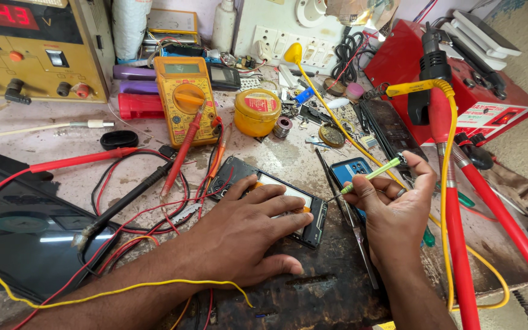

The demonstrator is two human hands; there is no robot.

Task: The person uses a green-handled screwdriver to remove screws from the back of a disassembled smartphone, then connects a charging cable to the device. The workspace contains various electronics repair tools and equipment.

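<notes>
Cluttered repair bench: left hand [249, 229] pins the opened phone [288, 205] flat, right hand [392, 201] pinching a green screwdriver [371, 175] at its right edge, likely working a screw; steadiness matters.

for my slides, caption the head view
Left hand steadies an opened phone while right hand holds a green screwdriver.

Just one view here, a head-worn cam looking steeply down and forward over a cluttered repair bench [62, 131], pretty close in. Both forearms come in from the bottom edge, left hand [245, 235] around lower centre, right hand [395, 205] centre right. The far side of the bench with the yellow multimeter [186, 98] fills the top of frame. No second view to overlap.
</notes>
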